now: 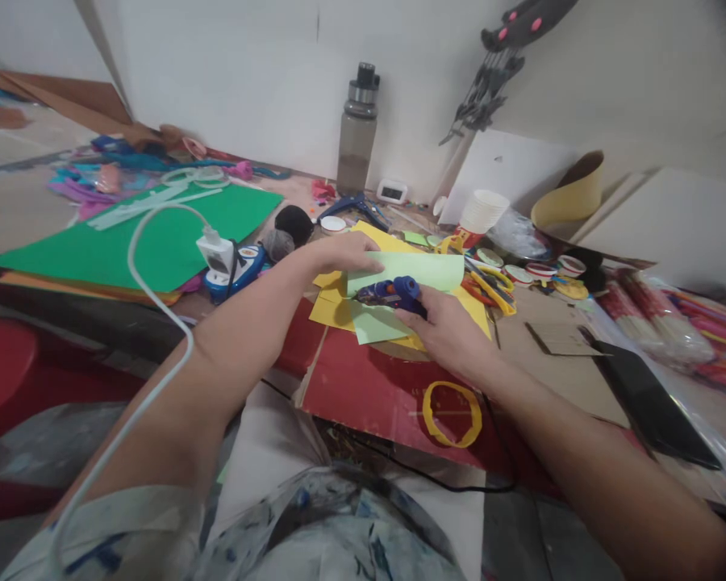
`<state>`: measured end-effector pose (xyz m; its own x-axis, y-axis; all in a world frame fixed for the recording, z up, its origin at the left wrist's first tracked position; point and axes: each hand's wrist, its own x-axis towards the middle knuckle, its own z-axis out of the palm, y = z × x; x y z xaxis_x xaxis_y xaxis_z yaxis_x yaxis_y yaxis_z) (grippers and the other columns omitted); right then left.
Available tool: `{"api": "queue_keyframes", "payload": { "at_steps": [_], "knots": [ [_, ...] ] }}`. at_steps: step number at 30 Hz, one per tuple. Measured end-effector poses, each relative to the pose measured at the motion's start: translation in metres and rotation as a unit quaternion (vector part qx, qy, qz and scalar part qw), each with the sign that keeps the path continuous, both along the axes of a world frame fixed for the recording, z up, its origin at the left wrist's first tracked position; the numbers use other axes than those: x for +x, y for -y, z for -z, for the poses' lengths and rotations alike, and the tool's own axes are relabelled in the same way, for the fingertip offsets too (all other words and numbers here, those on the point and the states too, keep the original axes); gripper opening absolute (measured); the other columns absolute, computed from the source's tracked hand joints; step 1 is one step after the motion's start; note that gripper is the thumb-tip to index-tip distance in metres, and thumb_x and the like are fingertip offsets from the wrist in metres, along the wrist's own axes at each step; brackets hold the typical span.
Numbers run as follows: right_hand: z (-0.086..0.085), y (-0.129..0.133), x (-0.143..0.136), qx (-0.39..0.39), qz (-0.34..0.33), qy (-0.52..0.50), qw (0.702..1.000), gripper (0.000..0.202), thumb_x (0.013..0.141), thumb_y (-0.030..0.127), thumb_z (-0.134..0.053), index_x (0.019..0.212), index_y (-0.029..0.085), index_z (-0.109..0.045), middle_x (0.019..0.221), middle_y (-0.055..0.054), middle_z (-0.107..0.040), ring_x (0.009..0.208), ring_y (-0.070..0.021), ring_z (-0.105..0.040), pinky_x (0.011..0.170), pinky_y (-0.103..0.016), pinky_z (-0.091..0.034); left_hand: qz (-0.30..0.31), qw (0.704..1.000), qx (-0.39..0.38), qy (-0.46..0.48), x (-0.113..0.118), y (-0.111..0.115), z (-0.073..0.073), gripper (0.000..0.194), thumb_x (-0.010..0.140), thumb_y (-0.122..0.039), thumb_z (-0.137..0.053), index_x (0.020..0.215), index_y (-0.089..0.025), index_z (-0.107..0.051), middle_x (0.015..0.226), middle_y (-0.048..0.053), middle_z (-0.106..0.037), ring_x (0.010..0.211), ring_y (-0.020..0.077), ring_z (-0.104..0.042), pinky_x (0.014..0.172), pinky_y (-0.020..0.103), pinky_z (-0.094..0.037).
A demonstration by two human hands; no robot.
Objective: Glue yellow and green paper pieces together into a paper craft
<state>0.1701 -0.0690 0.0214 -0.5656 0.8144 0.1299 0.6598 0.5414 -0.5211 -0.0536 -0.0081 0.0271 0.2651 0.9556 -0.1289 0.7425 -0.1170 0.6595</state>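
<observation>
My right hand point(439, 323) is wrapped round a blue glue gun point(402, 292), whose nozzle points left over light green paper point(423, 269). The green paper looks folded or curled, its upper part raised. At its upper left edge, my left hand point(351, 252) pinches the paper between thumb and fingers. Yellow sheets point(332, 313) lie beneath it on a red board point(363, 383). Nearer to me on the board rests a yellow ring point(452, 414).
A bottle point(356, 133) and a small clock point(392, 191) stand by the wall. Scissors point(490, 286) and paper cups point(482, 214) are on the right, with a black phone point(653, 403) beyond. A white cable point(134, 258) crosses my left arm.
</observation>
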Motion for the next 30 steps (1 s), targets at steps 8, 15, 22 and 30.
{"api": "queue_keyframes", "payload": {
  "at_steps": [8, 15, 22, 30],
  "knots": [
    [0.002, -0.004, 0.017, 0.037, 0.033, 0.026, 0.998, 0.019, 0.093, 0.032, -0.054, 0.101, 0.020, -0.066, 0.099, -0.010, -0.073, 0.088, -0.0260, -0.066, 0.071, -0.031, -0.044, 0.013, 1.000, -0.009, 0.000, -0.002, -0.002, 0.001, 0.035, 0.070, -0.038, -0.065, 0.095, -0.016, -0.073, 0.091, 0.005, -0.072, 0.081, 0.0190, -0.062, 0.068, 0.026, -0.042],
    [-0.002, -0.002, -0.003, 0.009, 0.024, 0.047, 0.999, 0.023, 0.093, 0.030, -0.054, 0.107, 0.016, -0.064, 0.104, -0.013, -0.073, 0.093, -0.0284, -0.065, 0.073, -0.032, -0.044, 0.010, 1.000, 0.000, -0.026, 0.000, 0.000, -0.002, 0.035, 0.072, -0.039, -0.063, 0.095, -0.015, -0.073, 0.091, 0.005, -0.072, 0.080, 0.0175, -0.061, 0.066, 0.024, -0.040],
    [0.002, -0.005, -0.004, -0.015, 0.003, 0.004, 1.000, 0.024, 0.093, 0.027, -0.054, 0.112, 0.016, -0.064, 0.111, -0.012, -0.072, 0.099, -0.0269, -0.065, 0.081, -0.034, -0.045, 0.011, 1.000, -0.008, -0.009, -0.001, -0.002, 0.000, 0.037, 0.072, -0.039, -0.064, 0.098, -0.014, -0.072, 0.097, 0.007, -0.073, 0.084, 0.0187, -0.063, 0.067, 0.024, -0.042],
    [0.000, 0.002, 0.016, 0.011, 0.011, 0.031, 0.999, 0.020, 0.092, 0.034, -0.054, 0.097, 0.018, -0.065, 0.095, -0.010, -0.073, 0.085, -0.0260, -0.065, 0.070, -0.032, -0.043, 0.007, 1.000, -0.012, -0.017, -0.002, -0.003, 0.001, 0.038, 0.071, -0.039, -0.065, 0.100, -0.015, -0.074, 0.098, 0.006, -0.074, 0.087, 0.0200, -0.064, 0.069, 0.025, -0.043]
  ]
}}
